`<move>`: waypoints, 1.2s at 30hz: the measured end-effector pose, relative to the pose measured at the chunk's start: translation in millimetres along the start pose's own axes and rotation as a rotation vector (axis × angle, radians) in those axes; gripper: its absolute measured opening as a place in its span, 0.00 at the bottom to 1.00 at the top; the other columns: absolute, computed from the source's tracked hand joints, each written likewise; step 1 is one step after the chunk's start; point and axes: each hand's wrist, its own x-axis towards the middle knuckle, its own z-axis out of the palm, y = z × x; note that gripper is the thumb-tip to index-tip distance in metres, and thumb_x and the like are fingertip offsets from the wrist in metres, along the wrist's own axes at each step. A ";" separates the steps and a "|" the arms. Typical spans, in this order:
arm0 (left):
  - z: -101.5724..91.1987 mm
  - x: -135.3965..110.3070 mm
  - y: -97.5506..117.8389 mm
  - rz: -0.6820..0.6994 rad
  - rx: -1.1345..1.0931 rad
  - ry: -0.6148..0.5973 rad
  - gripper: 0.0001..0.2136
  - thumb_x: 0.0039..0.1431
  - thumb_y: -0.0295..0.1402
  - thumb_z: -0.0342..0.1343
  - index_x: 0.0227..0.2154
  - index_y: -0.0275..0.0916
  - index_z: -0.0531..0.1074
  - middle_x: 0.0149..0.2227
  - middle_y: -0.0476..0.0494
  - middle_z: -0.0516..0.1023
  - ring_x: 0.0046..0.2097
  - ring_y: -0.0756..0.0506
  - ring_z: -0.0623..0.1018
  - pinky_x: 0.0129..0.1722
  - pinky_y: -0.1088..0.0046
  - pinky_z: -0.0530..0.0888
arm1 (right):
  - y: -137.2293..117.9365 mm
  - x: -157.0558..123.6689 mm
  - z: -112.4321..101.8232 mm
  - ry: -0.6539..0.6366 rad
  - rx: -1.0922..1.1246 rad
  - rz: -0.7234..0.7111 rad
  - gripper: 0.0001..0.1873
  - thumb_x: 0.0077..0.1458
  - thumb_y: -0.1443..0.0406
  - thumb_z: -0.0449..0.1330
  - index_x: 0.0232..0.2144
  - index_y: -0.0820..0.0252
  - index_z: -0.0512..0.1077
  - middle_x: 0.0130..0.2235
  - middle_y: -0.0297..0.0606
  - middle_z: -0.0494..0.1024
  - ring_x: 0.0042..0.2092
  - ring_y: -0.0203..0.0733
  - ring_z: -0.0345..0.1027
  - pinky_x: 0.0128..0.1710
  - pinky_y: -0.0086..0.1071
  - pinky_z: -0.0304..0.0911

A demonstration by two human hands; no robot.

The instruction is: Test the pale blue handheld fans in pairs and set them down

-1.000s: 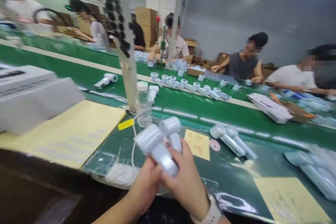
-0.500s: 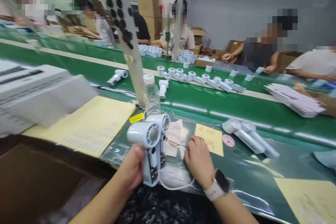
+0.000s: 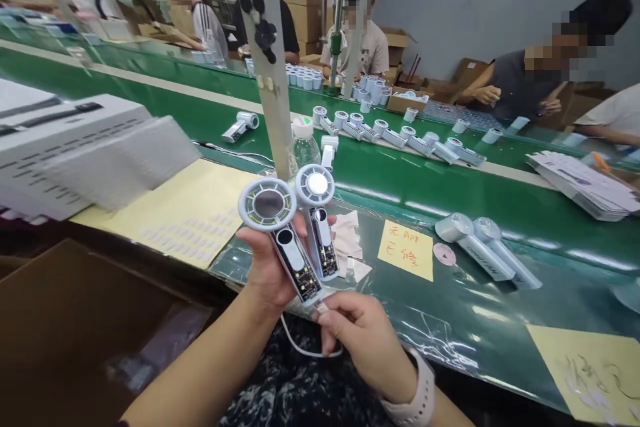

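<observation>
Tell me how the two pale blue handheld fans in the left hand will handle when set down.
The two pale blue plastic handheld fans look stiff: they stand straight out of the left hand. Probably light, since one hand holds both. Their cylindrical heads might roll when laid flat, though a similar pair lies steady on the green mat.

– what are you holding?
– a left fan (image 3: 280, 230) and a right fan (image 3: 319, 210), both pale blue, upright side by side in my left hand (image 3: 267, 267), round heads up, dark handle panels facing me.
– identical?
– the left fan's centre disc is dark, the right fan's silvery. a white cable (image 3: 295, 345) loops below my right hand (image 3: 363, 340), at the left fan's foot.
</observation>
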 end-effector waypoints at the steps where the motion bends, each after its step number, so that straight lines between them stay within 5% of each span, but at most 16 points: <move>1: 0.4 -1.0 -1.1 -0.026 -0.011 -0.008 0.29 0.31 0.62 0.68 0.21 0.38 0.74 0.43 0.41 0.81 0.43 0.36 0.81 0.40 0.62 0.80 | -1.2 2.0 2.8 -0.003 0.004 -0.035 0.17 0.54 0.53 0.62 0.23 0.58 0.72 0.18 0.31 0.71 0.22 0.36 0.65 0.26 0.29 0.61; 10: -11.9 -7.6 -7.2 0.042 0.063 0.059 0.29 0.31 0.63 0.67 0.21 0.38 0.75 0.40 0.42 0.81 0.44 0.35 0.81 0.44 0.60 0.79 | 16.2 4.7 24.7 0.070 0.168 -0.033 0.25 0.56 0.44 0.58 0.24 0.57 0.65 0.15 0.25 0.62 0.19 0.34 0.59 0.27 0.32 0.63; 15: -9.6 -6.6 -7.5 0.038 0.012 0.052 0.30 0.33 0.63 0.66 0.20 0.36 0.74 0.42 0.41 0.80 0.44 0.36 0.81 0.45 0.61 0.79 | 9.0 2.0 14.2 0.026 -0.203 -0.253 0.19 0.64 0.51 0.52 0.30 0.58 0.69 0.33 0.37 0.73 0.36 0.40 0.65 0.39 0.33 0.59; 19: -6.8 -6.6 -2.3 -0.048 -0.132 0.045 0.29 0.34 0.62 0.66 0.21 0.37 0.72 0.45 0.42 0.80 0.41 0.42 0.81 0.40 0.66 0.80 | 6.7 0.9 10.7 0.049 -0.250 -0.390 0.19 0.64 0.54 0.53 0.24 0.57 0.63 0.34 0.36 0.69 0.37 0.40 0.63 0.38 0.32 0.59; 24: -8.2 -9.4 0.6 -0.037 -0.102 0.030 0.29 0.35 0.63 0.65 0.21 0.37 0.72 0.44 0.41 0.80 0.38 0.41 0.81 0.37 0.64 0.81 | 11.3 1.7 15.2 0.086 -0.198 -0.307 0.14 0.65 0.56 0.54 0.31 0.57 0.71 0.35 0.36 0.75 0.38 0.41 0.67 0.41 0.32 0.60; 31: -9.2 -12.2 -1.6 0.002 -0.050 0.037 0.29 0.35 0.63 0.65 0.21 0.37 0.73 0.46 0.41 0.80 0.48 0.35 0.79 0.45 0.59 0.79 | 8.2 0.8 16.6 0.010 -0.230 -0.210 0.22 0.62 0.51 0.56 0.21 0.58 0.68 0.21 0.33 0.71 0.27 0.38 0.66 0.31 0.31 0.60; 36: -13.3 -12.0 -4.9 0.074 0.088 0.056 0.30 0.33 0.63 0.66 0.21 0.36 0.75 0.42 0.40 0.81 0.43 0.37 0.81 0.43 0.64 0.79 | 13.3 1.1 24.7 0.077 0.078 -0.082 0.23 0.58 0.45 0.58 0.25 0.57 0.67 0.16 0.27 0.64 0.20 0.36 0.61 0.24 0.29 0.59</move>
